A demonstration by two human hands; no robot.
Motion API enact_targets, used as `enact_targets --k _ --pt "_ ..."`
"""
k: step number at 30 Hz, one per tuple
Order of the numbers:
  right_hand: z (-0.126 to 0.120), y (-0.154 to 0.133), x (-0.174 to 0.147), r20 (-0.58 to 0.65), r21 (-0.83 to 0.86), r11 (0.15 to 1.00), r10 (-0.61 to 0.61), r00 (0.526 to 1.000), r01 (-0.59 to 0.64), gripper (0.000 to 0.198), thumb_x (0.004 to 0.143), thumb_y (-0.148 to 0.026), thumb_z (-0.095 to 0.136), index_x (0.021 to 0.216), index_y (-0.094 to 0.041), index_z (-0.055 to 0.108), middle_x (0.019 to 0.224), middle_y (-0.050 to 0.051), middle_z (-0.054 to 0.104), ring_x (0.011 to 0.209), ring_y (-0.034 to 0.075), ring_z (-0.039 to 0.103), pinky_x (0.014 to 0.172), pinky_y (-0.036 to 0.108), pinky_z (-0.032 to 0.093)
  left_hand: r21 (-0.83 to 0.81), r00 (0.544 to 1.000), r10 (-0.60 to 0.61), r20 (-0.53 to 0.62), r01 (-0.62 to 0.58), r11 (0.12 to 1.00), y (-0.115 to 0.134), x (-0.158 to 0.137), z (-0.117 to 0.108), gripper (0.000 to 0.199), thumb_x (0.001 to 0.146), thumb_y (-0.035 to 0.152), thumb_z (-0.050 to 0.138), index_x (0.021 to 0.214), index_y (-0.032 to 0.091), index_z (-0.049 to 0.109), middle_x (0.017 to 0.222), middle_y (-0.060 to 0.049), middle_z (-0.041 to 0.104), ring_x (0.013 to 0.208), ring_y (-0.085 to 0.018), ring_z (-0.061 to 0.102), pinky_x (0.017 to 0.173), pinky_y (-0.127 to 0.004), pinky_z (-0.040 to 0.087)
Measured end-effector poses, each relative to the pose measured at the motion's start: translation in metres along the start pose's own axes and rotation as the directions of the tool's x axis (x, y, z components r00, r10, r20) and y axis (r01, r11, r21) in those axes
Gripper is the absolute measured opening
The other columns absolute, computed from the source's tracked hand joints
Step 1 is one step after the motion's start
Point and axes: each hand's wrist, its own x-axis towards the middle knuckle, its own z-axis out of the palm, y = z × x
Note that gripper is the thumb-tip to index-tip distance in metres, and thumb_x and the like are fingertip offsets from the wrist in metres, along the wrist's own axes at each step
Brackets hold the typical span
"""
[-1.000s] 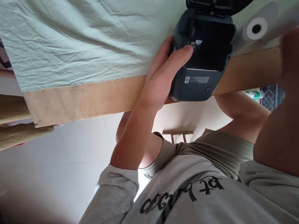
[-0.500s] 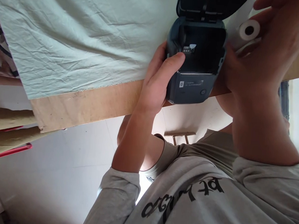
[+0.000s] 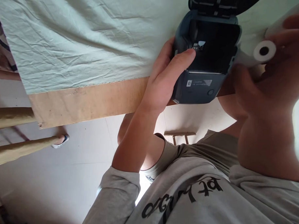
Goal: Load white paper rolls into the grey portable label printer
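Note:
A dark blue-grey label printer (image 3: 199,86) sits at the table's front edge with its black lid (image 3: 217,5) swung up, so its hollow paper bay is in view. My left hand (image 3: 162,79) grips its left side, the thumb lying over the rim of the bay and the fingers round the outside. At the printer's right, my right hand (image 3: 270,83) is closed round a white paper roll (image 3: 257,53) with a dark hole in its core. Part of the roll is hidden by that hand. A small printed label shows inside the bay.
A pale green, wrinkled cloth (image 3: 93,41) covers the table, leaving a bare wooden edge (image 3: 91,103) along the front. Below, a small wooden stool (image 3: 180,134) stands on the floor. Another person's legs in tan trousers (image 3: 23,150) are at the left.
The printer and my left hand have shifted slightly right. My right hand and the paper roll have moved right and down, farther towards my body. The other person's foot has come into view.

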Motion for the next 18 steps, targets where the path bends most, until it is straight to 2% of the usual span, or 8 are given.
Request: enact_targets --k 2,4,6,8,10,12,14,18 --pt "-0.001 0.0 -0.001 0.045 0.0 1.0 0.011 0.999 -0.011 0.056 0.057 -0.01 0.041 0.112 -0.021 0.032 0.095 -0.004 0.043 0.08 -0.002 0.04 0.072 0.017 0.034 -0.012 1.0 0.013 0.027 -0.013 1.0 0.0 0.0 0.0 0.009 0.075 0.018 0.041 0.083 0.021 0.044 0.078 0.001 0.045 0.065 -0.004 0.049 0.057 -0.016 0.044" --pt "-0.003 -0.002 -0.002 0.105 -0.077 0.996 0.048 0.993 -0.04 0.049 0.06 -0.014 0.042 0.109 -0.019 0.039 0.099 -0.002 0.041 0.092 0.002 0.039 0.084 0.021 0.035 -0.018 0.999 0.027 0.032 -0.027 0.999 0.0 -0.001 0.0 0.01 0.075 0.018 0.041 0.084 0.021 0.045 0.079 0.001 0.045 0.067 -0.004 0.049 0.058 -0.015 0.044" --pt "-0.005 -0.004 -0.002 0.085 -0.135 0.989 0.066 0.994 -0.054 0.048 0.061 -0.021 0.045 0.109 -0.02 0.04 0.106 -0.002 0.036 0.101 0.004 0.036 0.09 0.023 0.034 -0.007 1.0 0.022 0.019 -0.022 1.0 0.0 -0.001 0.0 0.009 0.075 0.018 0.042 0.083 0.021 0.045 0.079 0.001 0.045 0.067 -0.005 0.049 0.057 -0.016 0.044" --pt "-0.005 -0.004 -0.003 0.021 -0.081 0.996 0.046 0.999 -0.044 0.054 0.059 -0.015 0.044 0.111 -0.023 0.037 0.104 -0.003 0.037 0.096 0.003 0.037 0.086 0.022 0.035 0.002 1.0 0.022 0.006 -0.022 1.0 -0.001 -0.001 0.0 0.009 0.074 0.019 0.043 0.083 0.022 0.045 0.079 0.0 0.046 0.067 -0.006 0.048 0.056 -0.016 0.044" --pt "-0.004 -0.003 -0.004 0.031 -0.016 0.999 0.041 0.999 -0.04 0.06 0.054 -0.005 0.04 0.111 -0.024 0.035 0.1 -0.005 0.039 0.09 0.001 0.039 0.081 0.021 0.036 0.006 1.0 0.03 0.009 -0.03 1.0 -0.001 -0.002 0.0 0.009 0.074 0.02 0.044 0.083 0.023 0.045 0.079 0.0 0.046 0.068 -0.006 0.049 0.057 -0.017 0.045" --pt "-0.002 -0.003 -0.005 0.06 -0.001 0.999 0.042 0.997 -0.042 0.058 0.054 -0.002 0.037 0.109 -0.022 0.038 0.1 -0.005 0.038 0.094 0.001 0.038 0.085 0.022 0.036 0.01 0.999 0.039 0.005 -0.039 0.999 -0.002 -0.003 0.0 0.009 0.074 0.022 0.044 0.083 0.023 0.046 0.079 0.0 0.047 0.068 -0.007 0.05 0.057 -0.018 0.045" --pt "0.001 -0.005 -0.004 0.061 -0.039 0.999 0.038 0.997 -0.035 0.05 0.058 -0.008 0.042 0.107 -0.021 0.041 0.104 -0.004 0.034 0.101 0.003 0.034 0.092 0.022 0.034 0.025 0.999 0.041 -0.011 -0.04 0.999 -0.003 -0.003 0.0 0.01 0.074 0.024 0.045 0.084 0.024 0.046 0.079 0.001 0.048 0.069 -0.008 0.051 0.058 -0.019 0.046" --pt "0.007 -0.01 -0.001 -0.009 -0.077 0.995 0.056 0.998 -0.057 0.04 0.062 -0.019 0.047 0.102 -0.021 0.044 0.098 -0.005 0.037 0.096 0.0 0.035 0.089 0.021 0.034 0.057 0.999 0.025 -0.033 -0.023 0.998 -0.004 -0.003 -0.001 0.01 0.072 0.026 0.047 0.082 0.026 0.047 0.076 0.002 0.049 0.069 -0.009 0.054 0.057 -0.021 0.047"
